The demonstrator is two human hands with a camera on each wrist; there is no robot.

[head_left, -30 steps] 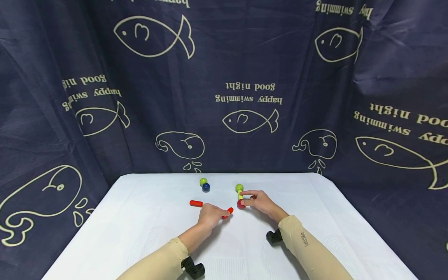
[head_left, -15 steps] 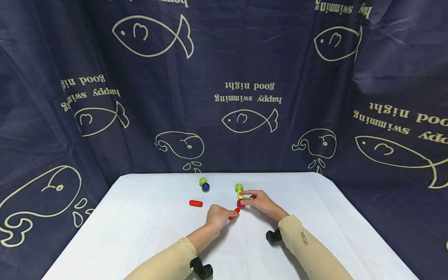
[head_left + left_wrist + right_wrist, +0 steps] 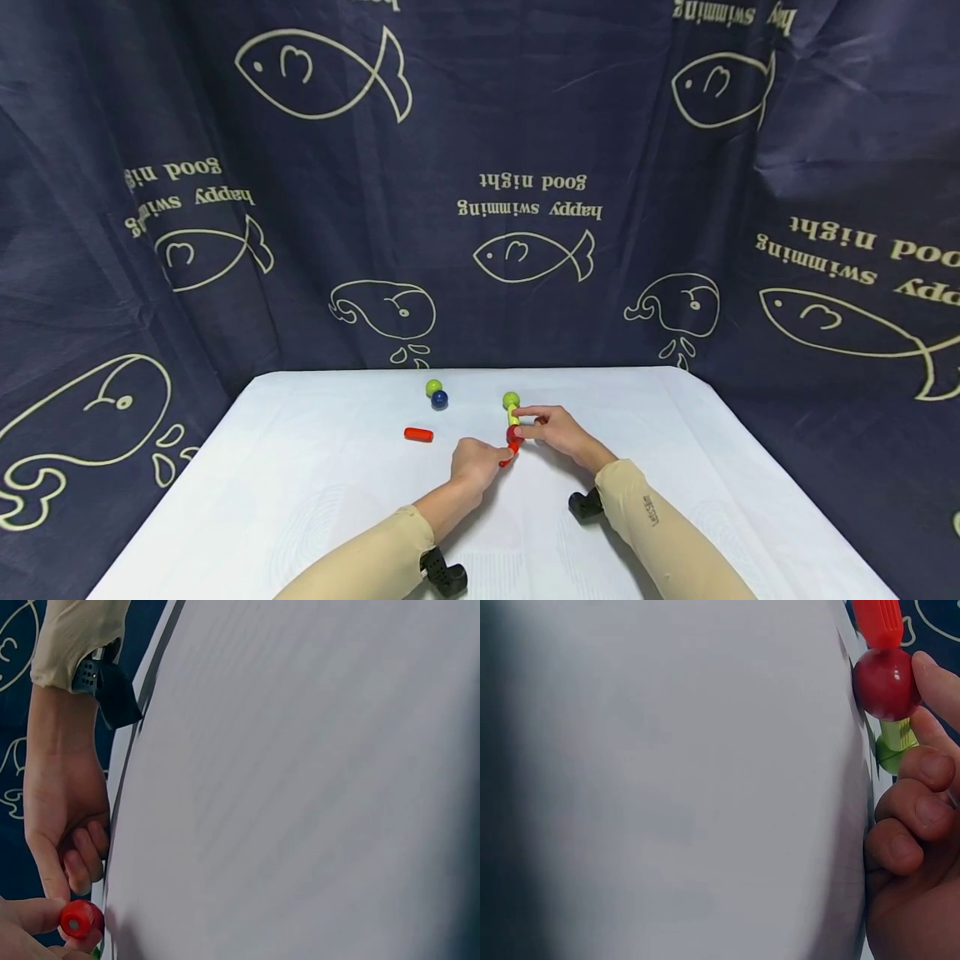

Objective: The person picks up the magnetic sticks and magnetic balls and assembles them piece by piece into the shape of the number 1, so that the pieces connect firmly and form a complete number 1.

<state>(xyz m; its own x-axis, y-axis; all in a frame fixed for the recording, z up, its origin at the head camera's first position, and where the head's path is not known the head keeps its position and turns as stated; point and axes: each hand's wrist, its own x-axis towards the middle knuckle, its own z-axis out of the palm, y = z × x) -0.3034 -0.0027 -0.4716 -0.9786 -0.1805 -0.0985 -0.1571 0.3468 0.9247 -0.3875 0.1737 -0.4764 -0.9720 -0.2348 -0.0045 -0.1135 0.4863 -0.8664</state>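
Note:
In the head view, my left hand pinches a red rod between thumb and fingers; the left wrist view shows the rod's round end with a small grey dot at its centre. The rod's other end meets a dark red ball. My right hand holds that ball, thumb against its side and other fingers curled beside it. Beyond the ball, a yellow-green rod leads to a green ball, all in one line.
Another red rod lies on the white tabletop, left of my left hand. Farther back, a green ball and a dark blue ball sit side by side. A navy curtain with fish drawings hangs behind the table.
My left hand has moved right with the red rod, bringing its end up to the red ball. The right hand has stayed in place.

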